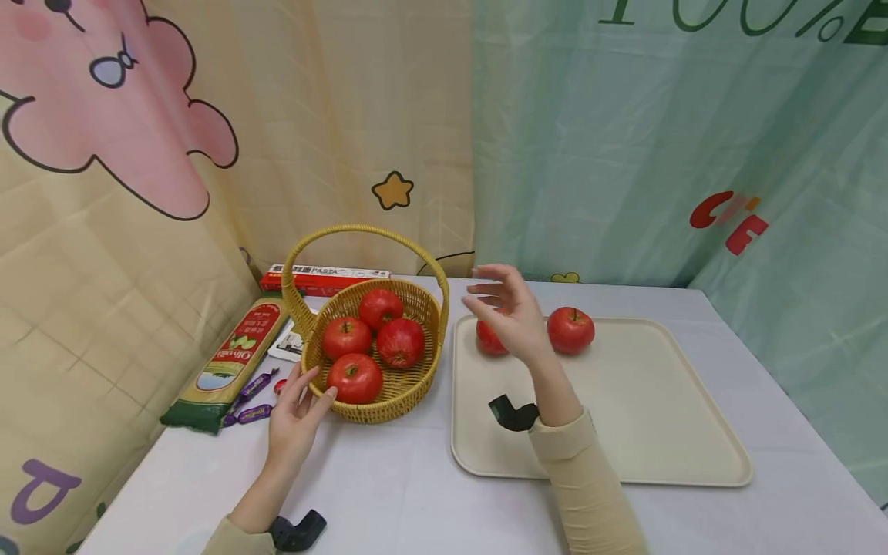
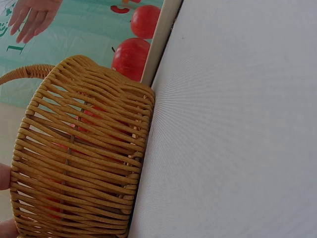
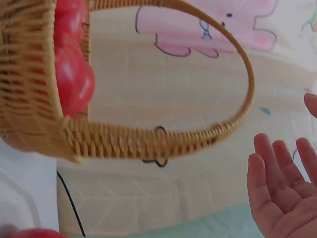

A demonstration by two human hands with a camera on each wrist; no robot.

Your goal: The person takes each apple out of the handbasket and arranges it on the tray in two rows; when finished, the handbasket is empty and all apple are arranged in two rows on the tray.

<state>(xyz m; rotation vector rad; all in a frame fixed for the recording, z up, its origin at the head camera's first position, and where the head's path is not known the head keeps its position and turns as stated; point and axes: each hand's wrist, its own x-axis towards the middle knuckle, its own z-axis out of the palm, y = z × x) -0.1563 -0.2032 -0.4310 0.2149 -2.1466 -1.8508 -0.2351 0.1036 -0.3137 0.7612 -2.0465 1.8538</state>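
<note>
A yellow wicker basket [image 1: 378,412] with a tall handle holds several red apples [image 1: 356,378]. At its near left rim rests my left hand [image 1: 294,420], fingers spread and relaxed; its fingertips [image 2: 4,177] show against the rim in the left wrist view. My right hand [image 1: 509,312] is raised between the basket and a beige tray [image 1: 666,408], fingers apart and loosely bent, nothing in them. Behind it on the tray's far left is an apple [image 1: 489,339], partly hidden by the hand. Another apple [image 1: 571,331] sits just right of it.
Left of the basket lie an Olivoilà pasta bag [image 1: 232,358], purple-wrapped candies [image 1: 255,414] and a small white packet [image 1: 287,343]. A red pasta box [image 1: 326,281] is behind the basket. Printed curtains [image 1: 347,116] hang along the back and left of the white table [image 1: 388,493].
</note>
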